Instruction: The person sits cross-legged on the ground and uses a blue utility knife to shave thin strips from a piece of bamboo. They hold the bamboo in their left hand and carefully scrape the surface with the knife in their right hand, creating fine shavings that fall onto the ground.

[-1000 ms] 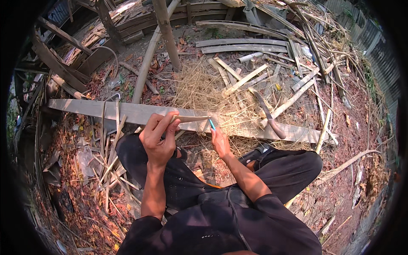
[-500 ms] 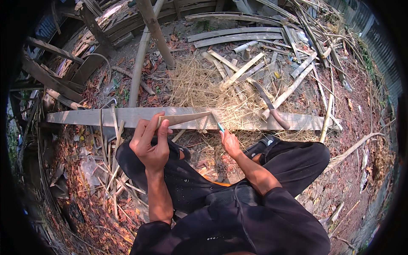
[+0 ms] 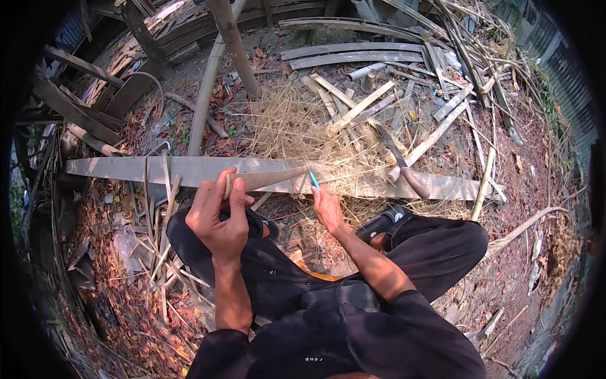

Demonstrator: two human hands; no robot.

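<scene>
My left hand [image 3: 221,218] pinches the wide end of a tapered, pale brown wooden piece [image 3: 268,178] between thumb and fingers. The piece points right, its narrow end over the plank [image 3: 132,169]. In my right hand [image 3: 327,208] is a slim light-blue pen-like tool [image 3: 314,179], held upright by the fingertips. Its upper tip meets or nearly meets the narrow end of the wooden piece; whether they touch I cannot tell. A curved blade with a wooden handle [image 3: 413,182] rests on the plank and straw to the right.
Pale shavings [image 3: 284,120] are heaped beyond the plank. Cut bamboo strips [image 3: 363,104] and long slats [image 3: 356,54] lie farther back. A post [image 3: 233,50] leans at the upper left, and thin sticks [image 3: 165,246] cluster by my left knee.
The blue tool has shifted slightly left and up along the narrow end and stands more upright. My left hand has tilted a little, still gripping the wooden piece.
</scene>
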